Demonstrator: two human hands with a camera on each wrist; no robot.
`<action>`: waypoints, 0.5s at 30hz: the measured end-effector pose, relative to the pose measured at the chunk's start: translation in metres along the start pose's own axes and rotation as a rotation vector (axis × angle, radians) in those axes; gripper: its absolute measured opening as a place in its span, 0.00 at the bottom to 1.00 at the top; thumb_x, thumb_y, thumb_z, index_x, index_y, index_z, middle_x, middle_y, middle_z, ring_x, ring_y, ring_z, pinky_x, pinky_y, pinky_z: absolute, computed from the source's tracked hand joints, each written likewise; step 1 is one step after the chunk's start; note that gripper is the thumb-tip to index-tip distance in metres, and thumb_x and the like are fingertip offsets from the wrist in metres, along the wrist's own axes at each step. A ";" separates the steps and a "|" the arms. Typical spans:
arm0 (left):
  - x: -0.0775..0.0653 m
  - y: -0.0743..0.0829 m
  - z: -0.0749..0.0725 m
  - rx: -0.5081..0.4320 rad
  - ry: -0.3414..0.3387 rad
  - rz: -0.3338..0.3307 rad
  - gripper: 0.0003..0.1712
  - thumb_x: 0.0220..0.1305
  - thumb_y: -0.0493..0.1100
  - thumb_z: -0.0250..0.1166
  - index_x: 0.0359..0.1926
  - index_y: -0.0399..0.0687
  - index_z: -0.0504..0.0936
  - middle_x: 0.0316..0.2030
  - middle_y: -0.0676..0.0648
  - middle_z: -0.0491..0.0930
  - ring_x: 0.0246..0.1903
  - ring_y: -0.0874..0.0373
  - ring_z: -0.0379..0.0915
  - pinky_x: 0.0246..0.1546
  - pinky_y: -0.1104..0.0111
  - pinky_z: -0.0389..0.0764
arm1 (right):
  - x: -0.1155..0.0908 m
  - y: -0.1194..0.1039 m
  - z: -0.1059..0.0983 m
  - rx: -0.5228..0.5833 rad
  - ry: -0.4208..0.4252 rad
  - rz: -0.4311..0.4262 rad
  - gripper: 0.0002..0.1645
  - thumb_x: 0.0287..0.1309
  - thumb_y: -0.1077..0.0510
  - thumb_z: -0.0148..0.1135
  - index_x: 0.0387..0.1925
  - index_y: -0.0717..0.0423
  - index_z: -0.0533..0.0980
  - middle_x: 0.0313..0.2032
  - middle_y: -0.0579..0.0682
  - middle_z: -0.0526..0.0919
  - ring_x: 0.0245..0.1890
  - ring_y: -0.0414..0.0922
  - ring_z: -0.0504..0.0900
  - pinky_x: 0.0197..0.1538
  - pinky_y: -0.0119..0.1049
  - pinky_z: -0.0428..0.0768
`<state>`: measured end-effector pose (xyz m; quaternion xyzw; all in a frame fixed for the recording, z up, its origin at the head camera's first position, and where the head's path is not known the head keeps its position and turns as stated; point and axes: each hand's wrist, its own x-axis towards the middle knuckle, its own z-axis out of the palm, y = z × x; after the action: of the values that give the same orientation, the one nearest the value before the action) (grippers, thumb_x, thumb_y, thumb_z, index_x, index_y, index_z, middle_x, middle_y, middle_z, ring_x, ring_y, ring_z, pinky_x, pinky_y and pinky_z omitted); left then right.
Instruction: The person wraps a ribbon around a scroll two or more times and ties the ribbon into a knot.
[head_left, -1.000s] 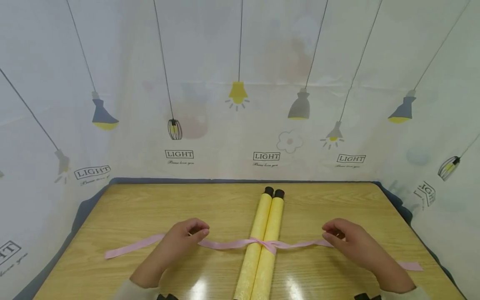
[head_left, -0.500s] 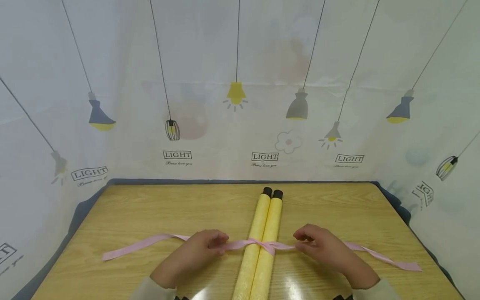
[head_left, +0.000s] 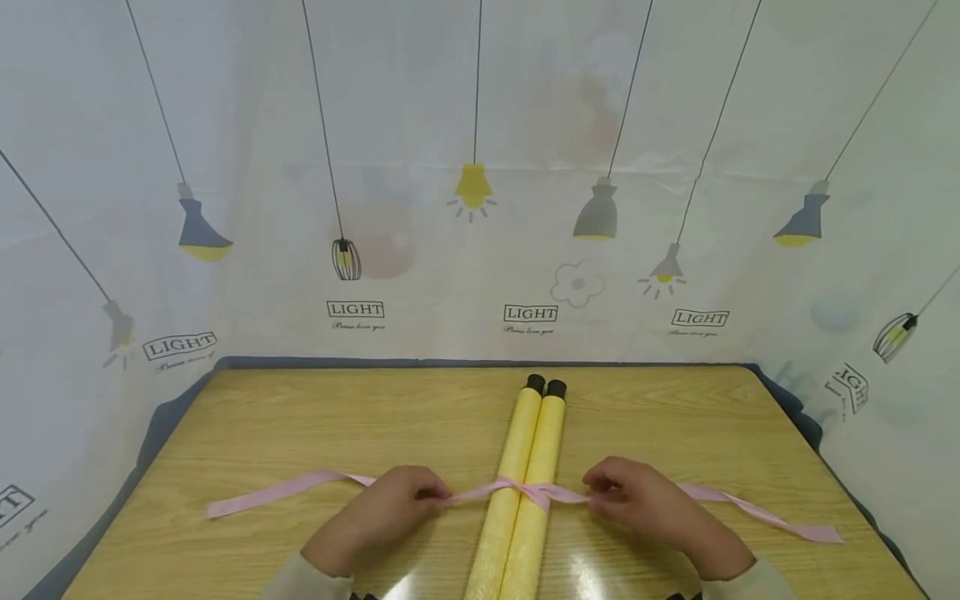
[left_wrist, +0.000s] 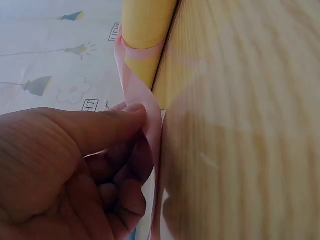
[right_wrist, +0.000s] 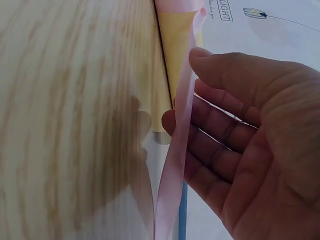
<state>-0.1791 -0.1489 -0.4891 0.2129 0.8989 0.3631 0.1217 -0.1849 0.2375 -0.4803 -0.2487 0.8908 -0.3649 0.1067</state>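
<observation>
Two yellow rolls with black end caps, a left roll (head_left: 516,442) and a right roll (head_left: 547,442), lie side by side on the table. A pink ribbon (head_left: 562,495) crosses over itself around their middle, and its two ends spread left and right. My left hand (head_left: 393,508) pinches the ribbon left of the rolls; in the left wrist view the thumb presses on the ribbon (left_wrist: 137,90). On the other side my right hand (head_left: 648,507) holds the right length, and the right wrist view has the ribbon (right_wrist: 175,165) passing between thumb and fingers. The rolls' near ends are cut off.
The wood-grain table (head_left: 300,425) carries the ribbon's left tail (head_left: 255,498) and right tail (head_left: 795,527). Behind and at both sides hangs a pale cloth (head_left: 420,275) printed with lamps. A dark blue strip (head_left: 360,362) borders the table's back edge.
Both hands have moved inward along the ribbon toward the rolls, leaving longer tails behind them. Over the last half second they shifted little, and the left fingers closed more tightly on the ribbon.
</observation>
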 end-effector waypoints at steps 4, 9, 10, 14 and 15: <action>0.000 0.004 -0.002 -0.002 0.019 -0.020 0.06 0.73 0.48 0.62 0.40 0.59 0.85 0.35 0.59 0.82 0.35 0.65 0.74 0.39 0.67 0.76 | 0.000 0.002 0.000 -0.041 -0.011 -0.042 0.05 0.64 0.54 0.68 0.41 0.48 0.82 0.40 0.41 0.83 0.43 0.34 0.82 0.45 0.31 0.83; 0.000 0.008 -0.006 -0.041 0.038 -0.059 0.11 0.76 0.53 0.56 0.41 0.58 0.80 0.33 0.56 0.80 0.30 0.63 0.71 0.33 0.69 0.72 | -0.001 0.003 0.000 -0.134 0.012 -0.060 0.03 0.67 0.53 0.65 0.38 0.46 0.82 0.36 0.36 0.83 0.37 0.29 0.78 0.40 0.31 0.80; 0.000 0.009 -0.006 -0.048 0.039 -0.064 0.11 0.77 0.54 0.55 0.41 0.57 0.80 0.32 0.56 0.80 0.30 0.63 0.70 0.33 0.69 0.72 | -0.001 0.003 -0.001 -0.151 0.015 -0.055 0.04 0.68 0.52 0.64 0.38 0.45 0.82 0.36 0.36 0.83 0.36 0.29 0.78 0.39 0.32 0.80; -0.002 0.007 -0.012 -0.045 0.049 -0.071 0.09 0.76 0.53 0.57 0.41 0.60 0.82 0.31 0.57 0.80 0.30 0.62 0.71 0.33 0.69 0.73 | -0.002 0.004 -0.005 -0.161 -0.008 -0.011 0.06 0.69 0.49 0.62 0.39 0.42 0.82 0.35 0.34 0.83 0.34 0.28 0.76 0.37 0.31 0.78; -0.002 0.007 -0.014 -0.046 0.045 -0.073 0.09 0.75 0.53 0.57 0.41 0.61 0.83 0.32 0.57 0.80 0.31 0.62 0.71 0.33 0.69 0.73 | -0.002 0.004 -0.006 -0.156 -0.015 -0.006 0.07 0.70 0.48 0.61 0.40 0.42 0.82 0.35 0.35 0.83 0.34 0.28 0.76 0.37 0.31 0.78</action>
<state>-0.1807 -0.1543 -0.4743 0.1689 0.9000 0.3836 0.1196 -0.1870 0.2444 -0.4789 -0.2615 0.9150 -0.2929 0.0926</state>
